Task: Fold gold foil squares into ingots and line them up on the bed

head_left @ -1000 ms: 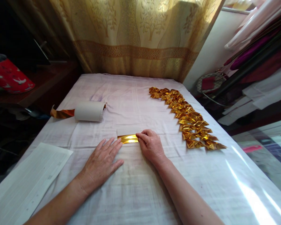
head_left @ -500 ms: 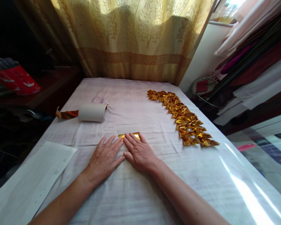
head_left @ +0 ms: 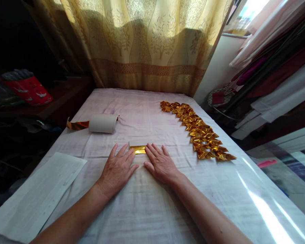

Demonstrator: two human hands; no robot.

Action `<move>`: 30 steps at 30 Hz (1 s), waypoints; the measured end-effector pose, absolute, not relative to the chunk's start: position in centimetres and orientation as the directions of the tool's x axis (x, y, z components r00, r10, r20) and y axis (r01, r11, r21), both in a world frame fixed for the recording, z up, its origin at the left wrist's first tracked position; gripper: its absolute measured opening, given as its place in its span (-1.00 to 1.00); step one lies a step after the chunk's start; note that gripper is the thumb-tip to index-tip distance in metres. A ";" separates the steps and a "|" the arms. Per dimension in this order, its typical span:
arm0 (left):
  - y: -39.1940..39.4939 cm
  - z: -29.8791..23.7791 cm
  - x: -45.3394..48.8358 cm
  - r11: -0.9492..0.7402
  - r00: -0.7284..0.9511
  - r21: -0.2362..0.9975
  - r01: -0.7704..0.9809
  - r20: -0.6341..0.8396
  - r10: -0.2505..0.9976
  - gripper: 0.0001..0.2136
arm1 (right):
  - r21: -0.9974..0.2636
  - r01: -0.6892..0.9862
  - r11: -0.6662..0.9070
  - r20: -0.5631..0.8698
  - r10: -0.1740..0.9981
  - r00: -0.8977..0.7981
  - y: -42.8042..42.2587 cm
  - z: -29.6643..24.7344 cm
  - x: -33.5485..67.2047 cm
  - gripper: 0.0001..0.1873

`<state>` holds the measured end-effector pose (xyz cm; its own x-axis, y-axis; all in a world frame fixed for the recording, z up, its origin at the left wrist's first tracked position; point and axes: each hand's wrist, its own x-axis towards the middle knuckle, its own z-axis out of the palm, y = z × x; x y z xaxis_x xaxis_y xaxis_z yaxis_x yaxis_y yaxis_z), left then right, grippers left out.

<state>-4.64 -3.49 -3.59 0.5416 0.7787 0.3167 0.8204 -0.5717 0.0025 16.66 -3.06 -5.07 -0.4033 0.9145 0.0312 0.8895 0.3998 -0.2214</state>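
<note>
A small sheet of paper with a folded gold foil strip (head_left: 138,149) lies flat on the white cloth (head_left: 152,210) in front of me. My left hand (head_left: 117,166) rests palm down with its fingertips on the strip's left end, fingers spread. At the right end, my right hand (head_left: 160,163) also lies flat, fingertips on the foil. Shiny gold shows between the two hands; the strip's ends are covered by fingers.
Folded gold foil pieces (head_left: 198,128) stand in rows on the right. At the back left lies a curled white sheet (head_left: 103,123) with a gold end. A white paper (head_left: 40,200) lies front left. A red container (head_left: 29,88) stands on the dark side furniture.
My hands have moved apart along the strip, the right one to the right, so more gold foil shows between them. The view has shifted slightly.
</note>
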 end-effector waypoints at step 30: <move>-2.3 -2.8 -5.5 -0.673 0.606 0.064 0.737 0.378 0.700 -0.77 | -0.266 0.822 0.504 0.047 0.858 -0.511 -1.6 -4.9 21.8 -0.47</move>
